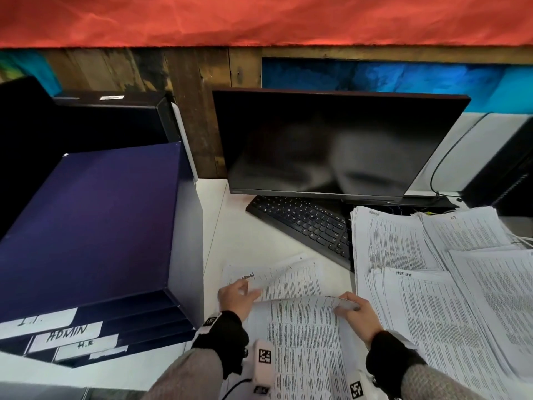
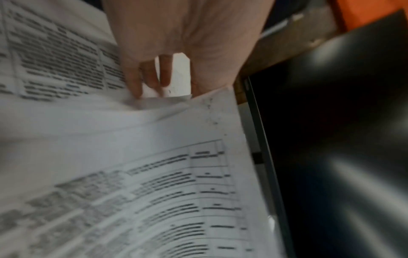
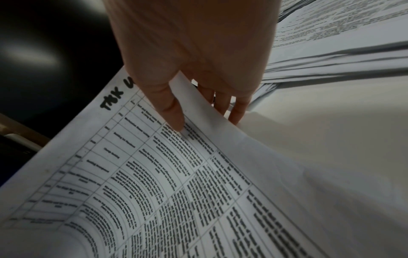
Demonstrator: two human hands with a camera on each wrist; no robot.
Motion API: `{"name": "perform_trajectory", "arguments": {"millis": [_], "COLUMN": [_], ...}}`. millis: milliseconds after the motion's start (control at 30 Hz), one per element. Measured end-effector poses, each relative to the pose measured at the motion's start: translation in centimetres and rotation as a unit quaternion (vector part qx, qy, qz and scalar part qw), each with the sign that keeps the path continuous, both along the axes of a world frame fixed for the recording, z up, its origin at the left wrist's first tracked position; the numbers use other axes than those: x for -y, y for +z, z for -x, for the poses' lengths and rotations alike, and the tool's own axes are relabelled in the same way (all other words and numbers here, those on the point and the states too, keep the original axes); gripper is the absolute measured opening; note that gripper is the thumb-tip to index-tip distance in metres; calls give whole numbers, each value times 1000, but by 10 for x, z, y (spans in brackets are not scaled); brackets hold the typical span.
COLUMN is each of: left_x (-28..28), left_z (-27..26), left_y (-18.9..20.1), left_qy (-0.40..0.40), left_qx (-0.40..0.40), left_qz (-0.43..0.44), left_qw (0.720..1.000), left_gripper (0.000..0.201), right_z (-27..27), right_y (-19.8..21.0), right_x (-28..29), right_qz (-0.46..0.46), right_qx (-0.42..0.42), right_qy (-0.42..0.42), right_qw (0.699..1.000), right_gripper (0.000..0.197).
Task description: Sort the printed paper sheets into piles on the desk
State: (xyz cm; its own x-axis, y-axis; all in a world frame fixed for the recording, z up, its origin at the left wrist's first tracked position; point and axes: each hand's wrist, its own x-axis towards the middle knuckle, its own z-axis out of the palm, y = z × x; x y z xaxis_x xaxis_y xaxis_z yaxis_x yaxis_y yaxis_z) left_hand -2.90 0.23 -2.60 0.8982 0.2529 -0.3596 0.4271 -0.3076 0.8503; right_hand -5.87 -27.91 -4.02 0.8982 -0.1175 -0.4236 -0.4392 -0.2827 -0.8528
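White printed sheet (image 1: pixel 305 336) lifted over desk (image 1: pixel 245 235), front centre | right hand (image 1: pixel 356 313) thumb and fingers pinch its top edge | left hand (image 1: pixel 235 297) fingers curled on another sheet (image 1: pixel 288 277) | sorted piles (image 1: pixel 432 269) right.

This is an office workstation: a white desk (image 1: pixel 230 226) carries a dark computer monitor (image 1: pixel 331 142), a black keyboard (image 1: pixel 302 223) and stacks of printed table sheets (image 1: pixel 418 255). At the left stands a navy filing tray unit (image 1: pixel 95 220) whose tiers are labelled I.T., ADMIN and, as far as the blur allows, H.R.
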Motion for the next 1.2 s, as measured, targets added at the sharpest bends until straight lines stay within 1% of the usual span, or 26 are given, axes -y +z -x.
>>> {"name": "perform_trajectory", "arguments": {"millis": [33,100,133,167,233,267,300,333,367,400,433,467,500,533,600,633,667,733,800,967,1067,1133,1200], "left_x": [1,2,3,6,14,19,25,29,31,30,27,24,22,20,19,20,20,19,20,19,18,18,15], "left_z": [-2,-5,-5,-2,5,10,16,22,26,28,27,26,22,18,11,8,7,3,4,0,-2,0,4], "left_y": [2,-2,-3,-3,1,-1,2,4,0,-6,-10,-11,-12,-12,-11,-8,-7,-14,-14,-17,-12,-10,-15], "left_qy": [25,50,49,37,-17,-61,-109,-141,-144,-127,-83,-37,-5,19,62,85,101,111,98,69,39,36,63], "left_qx": [-40,-77,-71,-55,-4,23,42,63,81,83,55,17,-29,-53,-71,-77,-83,-85,-88,-94,-84,-81,-78], "left_qz": [27,72,87,85,56,40,16,-18,-56,-89,-102,-105,-83,-50,19,39,39,29,24,79,116,117,102], "left_qw": [999,993,992,994,998,997,993,988,985,984,990,994,996,997,995,993,991,990,991,990,989,989,990], "left_gripper": [24,22,18,16,19,22,25,26,26,26,25,20,13,8,12,11,11,11,9,16,19,23,25], "right_z": [0,-1,-2,-2,-4,-4,-5,-5,-4,-3,-2,-1,1,2,3,3,3,2,2,2,1,0,-1], "right_y": [-1,-1,-3,-5,-16,-21,-24,-27,-20,-12,-6,0,6,8,9,8,7,5,4,9,12,14,13], "right_x": [-1,-2,-3,-3,2,5,8,10,7,3,1,-2,-5,-6,-9,-9,-9,-9,-10,-16,-19,-22,-24], "right_qz": [-2,-11,-17,-17,-17,-14,-9,-7,1,6,8,4,-1,-8,-13,-10,-9,-14,-20,-42,-47,-51,-50], "right_qx": [-5,-14,-18,-29,-36,-35,-37,-38,-34,-23,-19,-11,-9,-11,-16,-19,-19,-23,-26,-31,-25,-19,-14], "right_qy": [0,-10,-22,-38,-49,-43,-37,-27,-18,-11,-8,-9,-9,-7,-3,0,6,8,3,-6,0,3,1], "right_qw": [1000,1000,999,999,998,998,999,999,999,1000,1000,1000,1000,1000,1000,1000,1000,1000,999,999,999,999,999], "right_gripper": [23,15,14,22,46,54,57,51,36,19,9,7,5,4,8,12,16,18,19,11,12,15,22]}}
